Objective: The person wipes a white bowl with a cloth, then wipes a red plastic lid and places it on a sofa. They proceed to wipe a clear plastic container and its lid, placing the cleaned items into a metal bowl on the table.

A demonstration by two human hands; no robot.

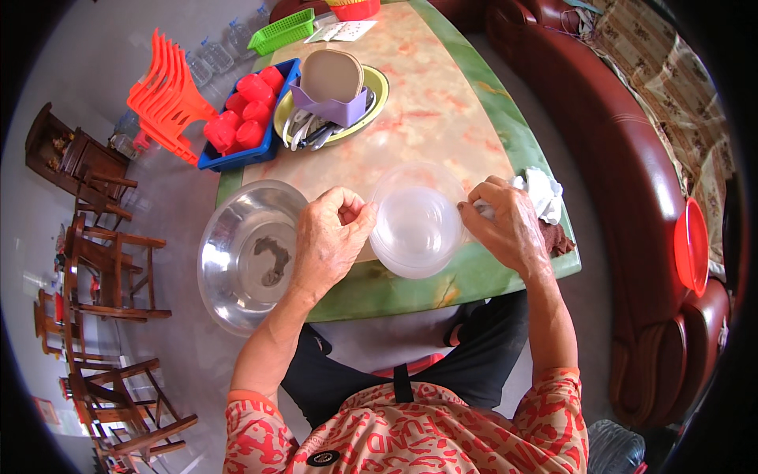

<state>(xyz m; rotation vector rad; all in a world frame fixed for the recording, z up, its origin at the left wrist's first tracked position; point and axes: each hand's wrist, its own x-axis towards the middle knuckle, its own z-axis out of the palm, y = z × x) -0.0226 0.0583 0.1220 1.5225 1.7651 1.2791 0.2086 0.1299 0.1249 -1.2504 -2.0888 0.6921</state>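
Note:
Between my hands is a translucent plastic bowl, tilted above the near end of the table, its round mouth facing away from me. My left hand pinches its left rim between thumb and fingers. On the opposite side, my right hand has the rim at its thumb and fingertips. A wide stainless steel basin stands left of my left hand, partly hidden by it; a dark, irregular patch shows at its bottom. Beyond my right hand lies a crumpled white cloth, with a brown cloth beside it.
A blue crate of red cups stands at the left edge. Beside it, a yellow basin holds utensils, a purple holder and beige trays. Orange stools are stacked left; a leather sofa runs along the right.

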